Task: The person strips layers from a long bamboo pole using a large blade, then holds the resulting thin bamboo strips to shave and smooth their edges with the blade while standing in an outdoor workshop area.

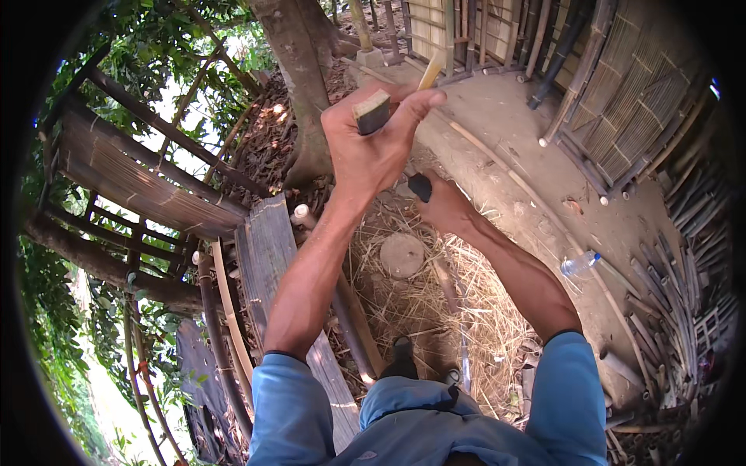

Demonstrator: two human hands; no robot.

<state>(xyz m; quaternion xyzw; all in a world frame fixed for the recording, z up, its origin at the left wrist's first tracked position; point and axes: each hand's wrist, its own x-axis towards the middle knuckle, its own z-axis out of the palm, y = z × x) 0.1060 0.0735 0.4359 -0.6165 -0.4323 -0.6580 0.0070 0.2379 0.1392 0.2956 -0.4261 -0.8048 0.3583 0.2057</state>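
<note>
My left hand [373,144] is raised in front of me, its fingers closed round a split bamboo piece [372,113]. One thick end, pale on top and dark below, shows at the palm; a thin yellowish length stands out past the fingers. Lower and to the right, my right hand [447,203] is wrapped round a tool with a black handle end [420,187]. The rest of that tool is mostly hidden, so its kind cannot be told. Below the hands a round wooden chopping block [402,255] sits among straw-like shavings [486,291].
A grey plank bench [268,241] runs along my left, beside bamboo poles and a slatted railing [140,171]. A tree trunk [299,70] stands ahead. On the right are a long pole [513,175], a plastic bottle [580,264], stacked bamboo pieces [684,311] and a woven wall panel [637,101].
</note>
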